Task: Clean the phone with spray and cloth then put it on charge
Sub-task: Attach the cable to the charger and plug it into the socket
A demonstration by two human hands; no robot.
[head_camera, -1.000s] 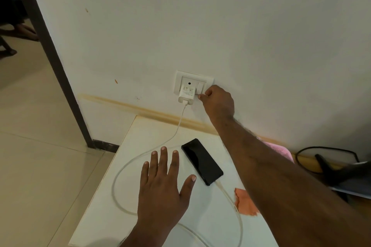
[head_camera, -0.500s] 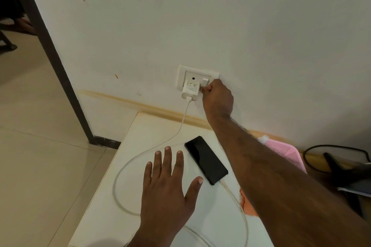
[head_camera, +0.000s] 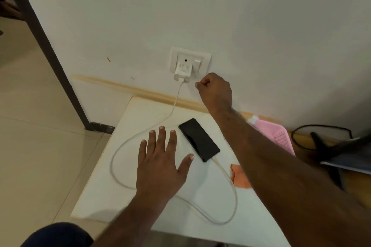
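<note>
The black phone (head_camera: 198, 139) is laid flat on the white table (head_camera: 128, 168), screen dark, with the white cable (head_camera: 174, 104) plugged in. The left hand (head_camera: 160, 164) is spread flat beside it; the right hand (head_camera: 215, 90) is curled, empty, below the wall socket (head_camera: 189, 60).

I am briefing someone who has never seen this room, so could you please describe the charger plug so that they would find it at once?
Start at the white wall socket plate above the far edge of the white table. The charger plug is the small white block seated in its lower left part. Unlike the switch beside it, a white cable hangs from it towards the black phone.
</note>
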